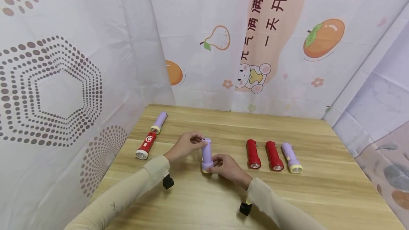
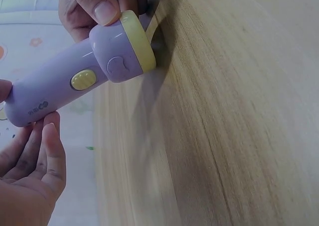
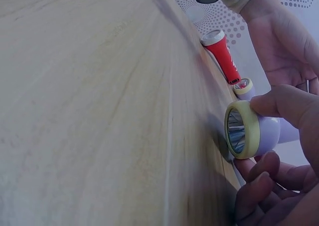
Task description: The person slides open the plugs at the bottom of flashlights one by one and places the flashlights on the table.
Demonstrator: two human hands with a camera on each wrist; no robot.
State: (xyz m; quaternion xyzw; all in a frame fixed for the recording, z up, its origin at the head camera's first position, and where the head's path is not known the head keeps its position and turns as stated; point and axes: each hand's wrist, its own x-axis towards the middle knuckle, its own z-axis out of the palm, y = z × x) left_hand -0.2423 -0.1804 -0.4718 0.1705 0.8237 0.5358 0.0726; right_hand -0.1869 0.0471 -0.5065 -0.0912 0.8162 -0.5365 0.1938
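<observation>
A purple flashlight (image 1: 207, 153) with a pale yellow rim is held between both hands over the middle of the wooden table, its lens end towards the person. My left hand (image 1: 185, 146) pinches its tail end between thumb and fingers. At the lens end, my right hand (image 1: 228, 168) grips the head, the thumb close to the yellow rim (image 3: 253, 131). A yellow switch (image 2: 83, 80) shows on the barrel in the left wrist view. Seen from the right wrist, the lens (image 3: 236, 131) faces the camera, low over the tabletop.
To the left lie a red flashlight (image 1: 147, 146) with a white rim and a purple one (image 1: 159, 120), end to end. On the right, two red flashlights (image 1: 253, 153) (image 1: 274, 155) and a purple one (image 1: 290, 155) form a row. Printed curtains (image 1: 191, 91) border the table (image 1: 198, 201).
</observation>
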